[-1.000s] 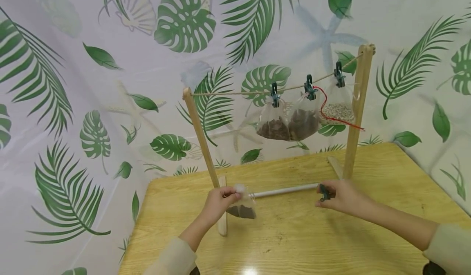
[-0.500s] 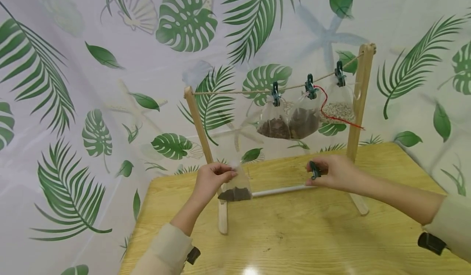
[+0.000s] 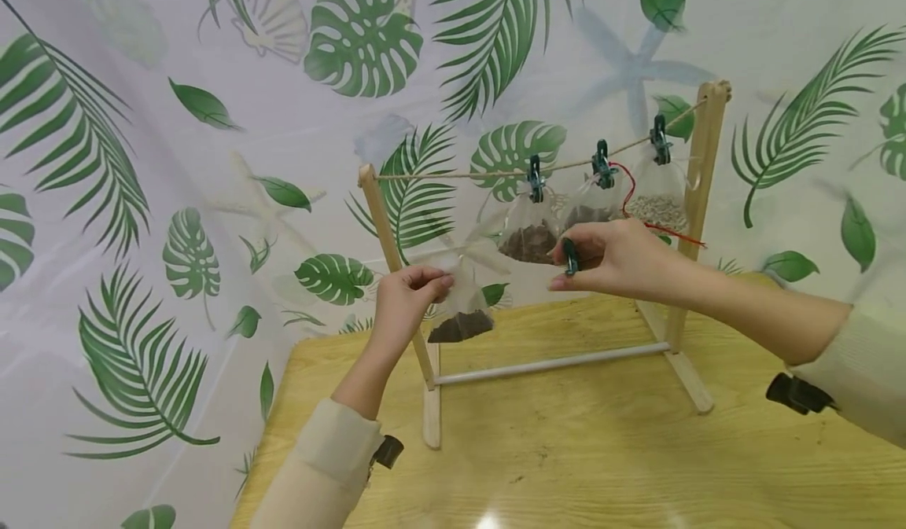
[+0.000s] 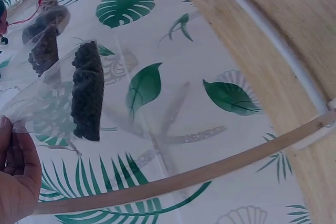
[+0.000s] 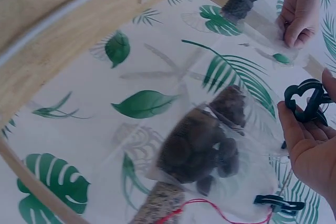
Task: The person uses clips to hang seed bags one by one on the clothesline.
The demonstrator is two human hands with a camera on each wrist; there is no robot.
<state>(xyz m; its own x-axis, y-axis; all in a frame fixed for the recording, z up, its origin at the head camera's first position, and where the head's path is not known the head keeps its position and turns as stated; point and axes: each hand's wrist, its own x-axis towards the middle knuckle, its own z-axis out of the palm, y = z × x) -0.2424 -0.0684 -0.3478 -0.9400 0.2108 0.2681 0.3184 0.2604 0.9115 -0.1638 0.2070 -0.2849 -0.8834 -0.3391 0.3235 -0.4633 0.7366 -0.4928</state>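
Note:
My left hand (image 3: 399, 305) pinches the top of a clear plastic bag (image 3: 462, 326), which hangs with dark granules at its bottom. Thumb and fingers of my right hand (image 3: 630, 266) hold a dark green plastic clip (image 3: 570, 256); the right wrist view shows this clip (image 5: 304, 100) with rounded jaws. Both hands are below a thin rope (image 3: 453, 175). Three similar clips on the rope carry clear bags: one with brown chunks (image 3: 525, 240), one with dark rounded lumps (image 5: 191, 145), and one with pale grains (image 3: 658, 211). The right hand partly hides the middle bag.
The rope runs between two wooden posts (image 3: 382, 214) with feet on a wood-grain table (image 3: 552, 450). A white bar (image 3: 552, 365) joins them low down. A red string (image 3: 628, 187) dangles from the middle clip. Leaf-printed cloth (image 3: 233, 387) stands behind.
Both hands have risen from near the white bar toward the rope, the left with its bag, the right with the clip. The right hand has also moved left, in front of the hanging bags.

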